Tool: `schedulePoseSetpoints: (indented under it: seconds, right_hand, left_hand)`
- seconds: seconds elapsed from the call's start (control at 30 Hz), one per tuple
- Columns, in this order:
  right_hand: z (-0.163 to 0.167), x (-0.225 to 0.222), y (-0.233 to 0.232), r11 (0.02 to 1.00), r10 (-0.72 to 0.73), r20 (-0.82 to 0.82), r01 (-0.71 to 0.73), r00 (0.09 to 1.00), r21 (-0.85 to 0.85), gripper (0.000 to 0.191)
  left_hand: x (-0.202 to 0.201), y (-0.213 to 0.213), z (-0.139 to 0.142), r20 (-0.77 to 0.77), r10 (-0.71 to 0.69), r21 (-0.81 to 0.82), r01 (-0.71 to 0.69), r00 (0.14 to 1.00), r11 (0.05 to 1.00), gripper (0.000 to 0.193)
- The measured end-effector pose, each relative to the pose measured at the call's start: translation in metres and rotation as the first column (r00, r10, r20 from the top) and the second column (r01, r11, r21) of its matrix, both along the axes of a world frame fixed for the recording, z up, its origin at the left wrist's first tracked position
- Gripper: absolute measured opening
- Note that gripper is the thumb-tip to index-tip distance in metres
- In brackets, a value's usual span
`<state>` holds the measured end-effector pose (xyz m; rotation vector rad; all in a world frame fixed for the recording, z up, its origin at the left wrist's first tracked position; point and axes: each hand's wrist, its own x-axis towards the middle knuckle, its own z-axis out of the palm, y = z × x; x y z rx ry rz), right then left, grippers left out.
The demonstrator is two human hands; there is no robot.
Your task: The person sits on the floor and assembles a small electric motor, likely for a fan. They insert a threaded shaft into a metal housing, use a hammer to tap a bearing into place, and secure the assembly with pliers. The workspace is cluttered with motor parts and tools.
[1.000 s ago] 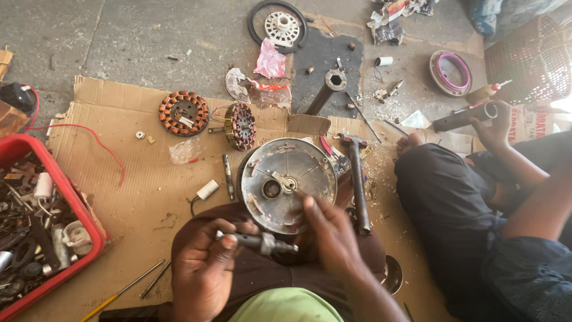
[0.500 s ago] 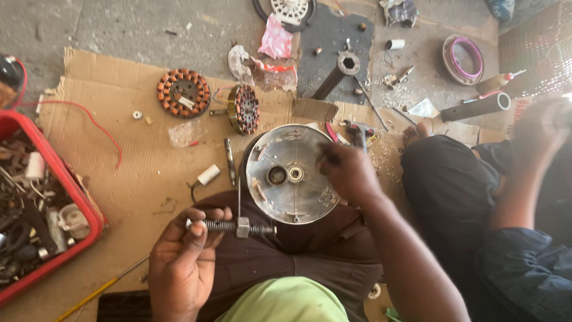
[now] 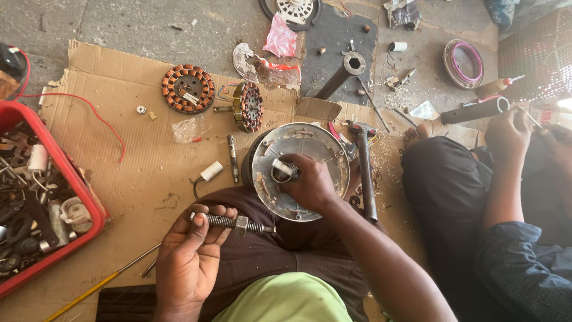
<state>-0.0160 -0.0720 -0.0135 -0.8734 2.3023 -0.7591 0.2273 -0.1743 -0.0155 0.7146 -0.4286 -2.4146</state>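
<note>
A round silver motor housing cover (image 3: 322, 146) lies on my lap and the cardboard. My right hand (image 3: 310, 185) rests on it, fingers pinching a small metal bearing part (image 3: 285, 170) at its centre hole. Lower left, my left hand (image 3: 190, 262) holds a threaded shaft with a nut (image 3: 235, 223), lying horizontally across the fingers. A hammer (image 3: 364, 173) lies just right of the cover.
A copper-wound stator (image 3: 187, 89) and a rotor (image 3: 247, 106) lie on the cardboard (image 3: 119, 155). A red tray of parts (image 3: 36, 197) sits at left. Another person sits at right, hands (image 3: 512, 134) working near a dark tube (image 3: 476, 110). A long screwdriver (image 3: 101, 283) lies bottom left.
My right hand has moved from the cover's right rim to its centre and now pinches the bearing part. My left hand still holds the threaded shaft, slightly shifted.
</note>
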Motion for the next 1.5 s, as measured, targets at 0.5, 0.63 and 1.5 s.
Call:
schedulePoseSetpoints:
  seconds: [0.5,0.63,1.5]
  right_hand:
    - [0.058,-0.053,0.054,0.925,-0.367,0.151,0.377,0.918,-0.041,0.067]
    - [0.06,-0.04,0.058,0.943,-0.333,0.185,0.324,0.925,0.074,0.054]
    - [0.06,-0.009,0.07,0.966,-0.077,0.184,0.119,0.98,-0.229,0.053]
  left_hand:
    - [0.001,-0.006,0.005,0.02,0.067,-0.071,-0.065,0.998,0.995,0.012]
    - [-0.008,-0.006,0.013,0.022,0.064,-0.126,-0.061,0.998,0.99,0.01]
    - [-0.106,0.006,0.055,0.188,-0.148,-0.544,0.228,0.971,0.807,0.019]
